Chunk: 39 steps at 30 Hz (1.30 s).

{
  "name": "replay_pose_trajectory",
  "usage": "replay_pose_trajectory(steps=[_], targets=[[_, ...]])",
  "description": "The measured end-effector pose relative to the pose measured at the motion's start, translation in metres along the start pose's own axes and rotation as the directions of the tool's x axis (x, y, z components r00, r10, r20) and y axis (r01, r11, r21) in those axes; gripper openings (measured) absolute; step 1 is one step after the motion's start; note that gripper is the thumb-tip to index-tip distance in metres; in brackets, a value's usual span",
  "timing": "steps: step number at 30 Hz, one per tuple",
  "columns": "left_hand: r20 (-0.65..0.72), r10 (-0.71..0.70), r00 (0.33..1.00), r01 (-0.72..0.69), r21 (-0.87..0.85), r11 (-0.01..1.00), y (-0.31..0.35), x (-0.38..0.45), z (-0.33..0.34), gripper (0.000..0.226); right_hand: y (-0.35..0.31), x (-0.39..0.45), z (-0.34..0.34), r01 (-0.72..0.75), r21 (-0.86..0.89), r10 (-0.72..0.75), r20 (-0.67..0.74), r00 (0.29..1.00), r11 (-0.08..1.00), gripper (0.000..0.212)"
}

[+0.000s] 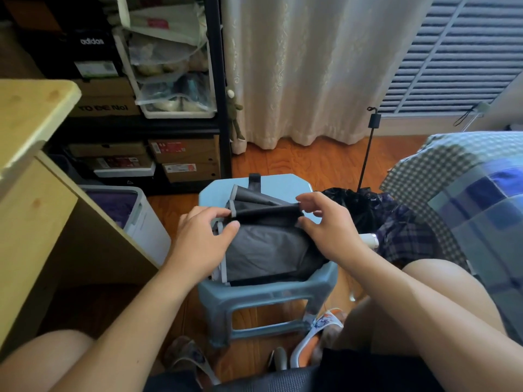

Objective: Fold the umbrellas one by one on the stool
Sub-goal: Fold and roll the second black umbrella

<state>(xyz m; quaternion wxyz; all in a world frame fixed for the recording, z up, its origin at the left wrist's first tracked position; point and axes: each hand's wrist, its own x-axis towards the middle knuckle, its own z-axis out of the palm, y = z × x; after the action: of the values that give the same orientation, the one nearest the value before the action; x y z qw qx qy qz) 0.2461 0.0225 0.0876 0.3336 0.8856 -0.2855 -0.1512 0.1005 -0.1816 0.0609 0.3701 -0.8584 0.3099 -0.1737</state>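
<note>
Bare knees and forearms frame the bottom of the view, and at about 6 o'clock a white-and-orange patterned slipper [322, 329] rests on the wooden floor beside a leg of the pale blue plastic stool [271, 290]. On the stool's seat, at the centre, lies the grey fabric umbrella with a black underside [266, 247], collapsed, its canopy loose and bunched. Its long axis seems to run from roughly 7 o'clock to 1 o'clock, though which end carries the handle I cannot tell. The left hand [203, 236] is partly curled, thumb and fingertips pinching the left end of a dark pleat; the right hand [325, 219] pinches the same pleat's right end between thumb and forefinger, its other fingers lifted. To do this step well, I judge each panel should be pulled taut along the ribs and laid flat in one turning direction, so the pleats stack evenly before rolling. At 3 o'clock, just beside the stool, a black umbrella heap [359, 205] and a purple plaid umbrella with a white handle [402, 236] lie unfolded. Farther off, at 12 o'clock, hangs a cream curtain [311, 66].
</note>
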Motion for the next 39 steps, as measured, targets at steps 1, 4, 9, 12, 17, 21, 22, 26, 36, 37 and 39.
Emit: replay_pose_trajectory(steps=[1,4,9,12,17,21,22,26,36,37,39], targets=[[0.001,0.004,1.0,-0.004,-0.03,1.0,0.001,0.003,0.0,0.033,-0.002,0.004,0.0,0.0,-0.009,0.0,0.004,1.0,1.0,0.042],[-0.023,0.022,1.0,-0.023,-0.084,0.996,0.004,0.013,-0.004,0.027,-0.006,0.016,0.0,-0.013,0.039,0.013,-0.008,1.0,0.999,0.043],[-0.042,0.023,0.999,-0.032,-0.23,0.973,0.019,0.035,-0.008,0.006,-0.014,0.027,-0.005,-0.088,0.291,0.117,-0.083,0.99,0.953,0.031],[-0.051,0.016,0.999,-0.032,-0.323,0.946,0.027,0.049,-0.008,0.009,-0.018,0.023,-0.007,-0.105,0.376,0.137,-0.061,0.989,0.921,0.033],[-0.052,0.003,0.999,-0.025,-0.417,0.909,0.029,0.06,-0.005,0.014,-0.015,0.023,0.002,-0.192,0.378,0.188,0.047,0.981,0.906,0.036],[-0.062,-0.032,0.998,0.002,-0.438,0.899,0.028,0.061,-0.006,0.016,-0.015,0.027,-0.002,-0.229,0.524,0.262,0.01,0.965,0.82,0.036],[-0.058,-0.04,0.998,0.01,-0.449,0.893,0.027,0.062,-0.006,0.016,-0.015,0.027,-0.001,-0.24,0.526,0.278,0.007,0.961,0.816,0.038],[-0.052,-0.05,0.997,0.02,-0.466,0.885,0.031,0.062,-0.005,0.017,-0.013,0.024,-0.001,-0.308,0.504,0.313,0.077,0.947,0.807,0.043],[-0.012,-0.066,0.998,0.05,-0.533,0.845,0.026,0.06,-0.005,0.012,-0.019,0.022,-0.01,-0.209,0.542,0.248,0.0,0.969,0.814,0.029],[-0.017,-0.067,0.998,0.047,-0.532,0.845,0.026,0.06,-0.005,0.011,-0.019,0.022,-0.009,-0.213,0.557,0.259,-0.003,0.966,0.802,0.027],[-0.043,-0.069,0.997,0.036,-0.531,0.847,0.025,0.059,-0.004,0.011,-0.02,0.021,-0.009,-0.211,0.607,0.275,-0.014,0.961,0.767,0.026]])
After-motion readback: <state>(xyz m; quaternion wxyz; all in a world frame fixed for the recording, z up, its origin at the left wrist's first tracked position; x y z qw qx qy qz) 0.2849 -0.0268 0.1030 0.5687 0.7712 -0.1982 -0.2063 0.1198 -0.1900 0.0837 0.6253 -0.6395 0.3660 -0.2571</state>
